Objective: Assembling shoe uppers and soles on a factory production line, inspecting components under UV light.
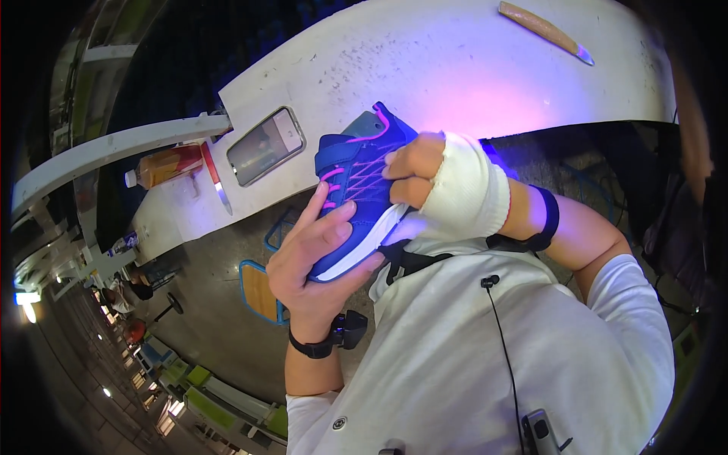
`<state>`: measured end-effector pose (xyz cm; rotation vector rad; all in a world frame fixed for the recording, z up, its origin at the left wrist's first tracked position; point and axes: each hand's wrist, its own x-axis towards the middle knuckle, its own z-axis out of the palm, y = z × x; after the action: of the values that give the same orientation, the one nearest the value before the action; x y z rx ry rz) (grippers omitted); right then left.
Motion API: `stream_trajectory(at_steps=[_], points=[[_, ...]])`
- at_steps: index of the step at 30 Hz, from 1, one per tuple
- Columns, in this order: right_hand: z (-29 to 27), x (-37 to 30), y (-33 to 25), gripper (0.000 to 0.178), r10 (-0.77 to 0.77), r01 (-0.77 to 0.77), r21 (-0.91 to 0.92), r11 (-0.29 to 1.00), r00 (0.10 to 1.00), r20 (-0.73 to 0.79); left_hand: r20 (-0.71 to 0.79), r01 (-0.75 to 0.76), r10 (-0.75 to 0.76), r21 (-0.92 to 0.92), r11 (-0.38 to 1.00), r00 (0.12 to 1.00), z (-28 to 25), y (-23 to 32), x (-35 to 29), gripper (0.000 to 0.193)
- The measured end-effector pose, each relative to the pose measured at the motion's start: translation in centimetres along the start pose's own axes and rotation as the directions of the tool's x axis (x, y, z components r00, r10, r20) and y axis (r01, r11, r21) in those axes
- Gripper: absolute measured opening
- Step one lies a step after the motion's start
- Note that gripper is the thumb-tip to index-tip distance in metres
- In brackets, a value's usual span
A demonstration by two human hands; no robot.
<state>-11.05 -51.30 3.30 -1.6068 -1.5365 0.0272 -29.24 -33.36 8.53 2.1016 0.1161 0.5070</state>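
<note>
A dark blue sneaker (347,193) with pink laces and a white sole is held up in front of me at the table's near edge. My left hand (322,239) is wrapped round its toe end, thumb and fingers on opposite sides. My right hand (440,182), in a white fingerless knit glove, presses bent fingers against the shoe's side next to the laces. Its fingertips are partly hidden, and I cannot make out any small thing between them. A pink pull loop stands up at the heel.
On the white table (341,76) lie a smartphone (265,145), a red-handled knife (214,176) and a wooden-handled blade (542,30). An orange drink bottle (167,165) lies by a white metal bar (114,148). A blue-framed stool (259,292) stands below.
</note>
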Motion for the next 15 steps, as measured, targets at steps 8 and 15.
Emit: stream_trajectory(at_steps=[8,15], points=[[1.8,-0.4,1.7,0.030,-0.014,0.014,-0.001,1.000,0.999,-0.034,0.017,-0.036,0.036,0.007,0.999,0.999,-1.3,-2.7,-2.5,0.046],[6.1,-1.5,2.9,0.047,-0.110,0.109,-0.023,0.994,0.988,-0.106,0.138,0.542,-0.588,0.268,0.797,0.797,-0.6,0.3,-1.6,0.115]])
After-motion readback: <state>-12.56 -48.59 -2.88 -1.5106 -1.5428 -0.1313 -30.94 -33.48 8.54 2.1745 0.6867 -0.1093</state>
